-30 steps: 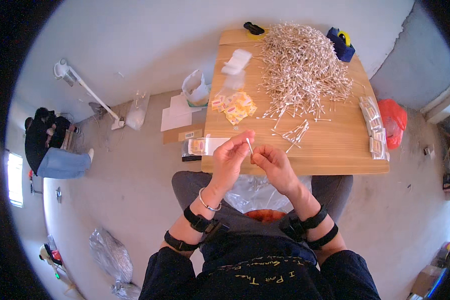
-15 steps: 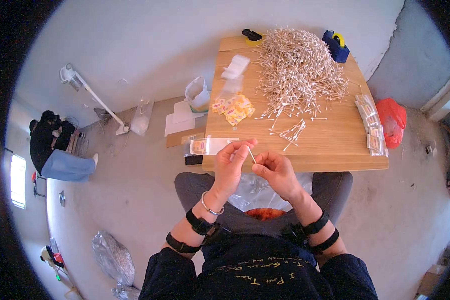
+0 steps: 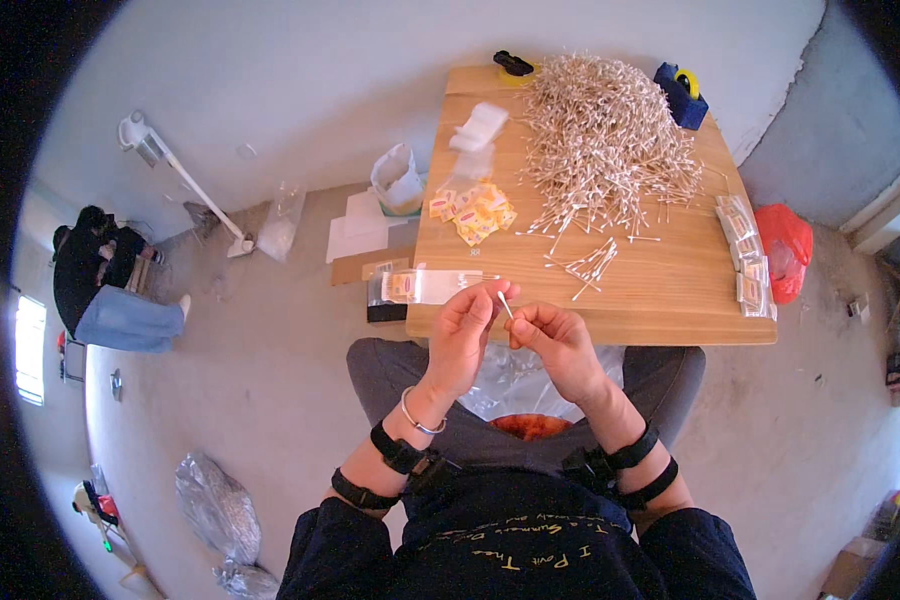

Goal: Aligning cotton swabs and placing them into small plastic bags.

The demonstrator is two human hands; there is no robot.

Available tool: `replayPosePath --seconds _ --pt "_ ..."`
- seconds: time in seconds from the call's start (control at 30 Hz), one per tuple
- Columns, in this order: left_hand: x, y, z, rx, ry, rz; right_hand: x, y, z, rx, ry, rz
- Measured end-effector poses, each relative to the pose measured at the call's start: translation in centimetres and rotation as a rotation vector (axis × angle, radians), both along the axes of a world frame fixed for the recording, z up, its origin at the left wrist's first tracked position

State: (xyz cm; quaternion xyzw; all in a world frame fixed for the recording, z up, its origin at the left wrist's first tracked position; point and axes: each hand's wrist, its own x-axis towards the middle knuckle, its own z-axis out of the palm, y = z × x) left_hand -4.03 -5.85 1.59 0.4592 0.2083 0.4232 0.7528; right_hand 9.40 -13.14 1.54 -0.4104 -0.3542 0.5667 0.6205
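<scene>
A white-tipped cotton swab [image 3: 506, 306] is pinched between the thumb and index finger of my right hand [image 3: 562, 345], over the table's near edge. Its upper tip stands close to the fingertips of my left hand [image 3: 458, 330]. The fingers of that hand are curled inward, and what they hold, if anything, is hidden. Beyond both hands, a small bunch of loose swabs [image 3: 588, 265] lies on the wooden table [image 3: 670, 290]. A large heap of swabs [image 3: 610, 140] covers the far part. A clear packet strip [image 3: 450, 287] lies flat just beyond my left hand.
Yellow-and-white printed cards [image 3: 478, 213] and clear bags [image 3: 478, 127] lie on the table's left side. Filled packets [image 3: 742, 250] line its right edge, beside a red plastic bag [image 3: 785, 250]. A blue tape dispenser [image 3: 682, 98] stands far right. Another person [image 3: 95, 280] sits far left.
The swab has tilted a little, and more of its white tip shows between my hands. My right hand has turned slightly. The whole view has shifted a little.
</scene>
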Motion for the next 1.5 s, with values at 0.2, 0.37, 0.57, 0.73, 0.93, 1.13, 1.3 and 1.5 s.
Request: replayPosePath --seconds 0.2,0.37,0.57,0.73,0.93,1.13,1.3,1.5 --pt "0.0 0.3 -0.9 0.071 0.061 0.013 -0.2 0.1 -0.3 -0.034 0.016 0.017" --pt "-1.1 0.1 -4.1 -0.005 0.194 0.122 -0.5 0.4 -2.7 -0.109 -0.214 0.015" --pt "-3.6 -0.6 -8.7 -0.092 0.420 0.148 -1.2 0.9 -7.0 -0.196 -0.620 0.005" --pt "-5.3 1.0 -9.5 0.130 0.836 0.258 -1.8 2.7 -9.1 -0.199 -0.952 -0.082" --pt "-4.8 5.1 -11.6 0.247 0.638 0.477 -2.5 6.8 -10.8 0.103 -1.402 -0.282" --pt "-3.1 8.1 -11.1 0.767 0.904 0.364 -2.2 8.4 -11.2 0.036 -1.464 -0.314" --pt "-1.8 9.0 -12.1 0.925 0.928 0.218 -1.1 8.3 -11.1 -0.086 -1.418 -0.425" --pt "-1.3 9.9 -12.4 0.959 0.927 0.198 -0.4 8.1 -11.3 -0.155 -1.387 -0.436"
